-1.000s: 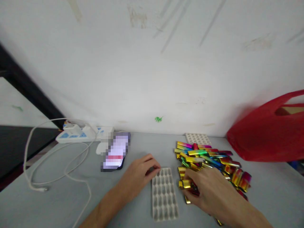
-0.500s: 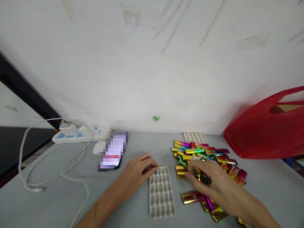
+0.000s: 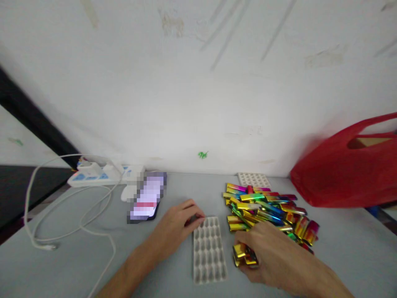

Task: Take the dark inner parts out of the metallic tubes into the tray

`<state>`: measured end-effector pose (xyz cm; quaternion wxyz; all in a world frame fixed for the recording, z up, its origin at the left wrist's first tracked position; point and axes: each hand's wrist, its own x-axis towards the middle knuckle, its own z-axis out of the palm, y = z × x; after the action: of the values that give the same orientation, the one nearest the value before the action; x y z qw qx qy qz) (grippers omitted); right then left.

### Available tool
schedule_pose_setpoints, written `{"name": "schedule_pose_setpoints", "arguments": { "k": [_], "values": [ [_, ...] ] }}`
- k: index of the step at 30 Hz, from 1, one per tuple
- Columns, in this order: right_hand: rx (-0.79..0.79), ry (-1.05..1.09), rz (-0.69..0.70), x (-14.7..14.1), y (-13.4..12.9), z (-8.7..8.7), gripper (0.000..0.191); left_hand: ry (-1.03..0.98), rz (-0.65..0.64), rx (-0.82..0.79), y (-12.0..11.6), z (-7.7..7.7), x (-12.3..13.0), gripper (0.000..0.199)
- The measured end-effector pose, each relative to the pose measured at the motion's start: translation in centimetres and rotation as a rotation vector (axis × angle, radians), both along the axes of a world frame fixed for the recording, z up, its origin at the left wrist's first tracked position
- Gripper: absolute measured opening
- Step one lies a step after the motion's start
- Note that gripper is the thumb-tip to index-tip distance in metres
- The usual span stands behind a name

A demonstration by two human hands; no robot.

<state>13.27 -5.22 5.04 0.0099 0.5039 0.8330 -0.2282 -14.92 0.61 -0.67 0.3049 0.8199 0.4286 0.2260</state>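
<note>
My left hand (image 3: 181, 221) is closed at the far left corner of a white tray (image 3: 209, 250), its thumb and fingertips meeting on the edge. Rows of small oval cells fill the tray, and no case shows in them. To the right, my right hand (image 3: 266, 252) is closed round several shiny gold lighter cases (image 3: 245, 254), their ends poking out between thumb and fingers. Just beyond that hand lies a loose heap of metallic lighter cases (image 3: 252, 198) in gold, green, blue and magenta. Part of the heap is hidden under the hand and wrist.
A second celled tray (image 3: 253, 179) lies against the wall behind the heap. At the right is a red bag (image 3: 344, 174). On the left are a phone (image 3: 148, 198), a white power strip (image 3: 105, 176) and a looping white cable (image 3: 113, 244).
My right hand has come nearer and gathered several gold cases from the near side of the heap. My left hand stays at the tray's corner.
</note>
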Motion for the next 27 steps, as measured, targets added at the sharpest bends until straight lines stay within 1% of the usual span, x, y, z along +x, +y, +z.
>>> {"name": "schedule_pose_setpoints", "arguments": {
  "k": [3,5,7,8,9,11,14,16,19,22,24,27],
  "values": [
    [0.040,0.051,0.030,-0.6,-0.2,-0.3,0.007,0.001,0.000,0.000,0.0,0.0,0.0,0.013],
    [0.116,0.096,0.026,-0.6,-0.2,-0.3,0.008,0.006,0.000,-0.007,0.1,0.0,0.1,0.013],
    [0.208,0.144,-0.009,0.1,0.1,-0.2,0.004,0.011,0.001,-0.011,0.1,0.1,0.1,0.014],
    [0.259,0.161,-0.045,0.7,0.4,-0.1,0.004,0.013,0.000,-0.010,0.1,0.1,0.1,0.014],
    [0.303,0.168,-0.087,1.5,0.8,0.0,0.008,0.012,0.001,-0.009,0.1,0.1,0.1,0.014],
    [0.422,0.128,-0.203,3.4,1.9,0.0,0.020,0.011,0.002,-0.010,0.1,0.1,0.1,0.013],
    [0.533,-0.078,-0.319,6.8,3.8,-0.5,0.023,0.012,0.008,-0.014,0.0,0.1,0.1,0.014],
    [0.590,-0.183,-0.351,8.7,4.8,-1.0,0.022,0.012,0.009,-0.018,0.0,0.1,0.1,0.014],
    [0.621,-0.247,-0.321,10.1,5.7,-2.0,0.019,0.015,0.008,-0.027,0.0,0.1,0.1,0.013],
    [0.616,-0.267,-0.270,10.3,6.4,-3.1,0.022,0.015,0.007,-0.027,0.1,0.1,0.1,0.014],
    [0.616,-0.234,-0.243,10.2,6.7,-3.6,0.027,0.016,0.003,-0.023,0.1,0.1,0.1,0.014],
    [0.590,-0.145,-0.244,10.0,7.0,-4.1,0.032,0.018,0.003,-0.016,0.1,0.2,0.2,0.014]
  ]
}}
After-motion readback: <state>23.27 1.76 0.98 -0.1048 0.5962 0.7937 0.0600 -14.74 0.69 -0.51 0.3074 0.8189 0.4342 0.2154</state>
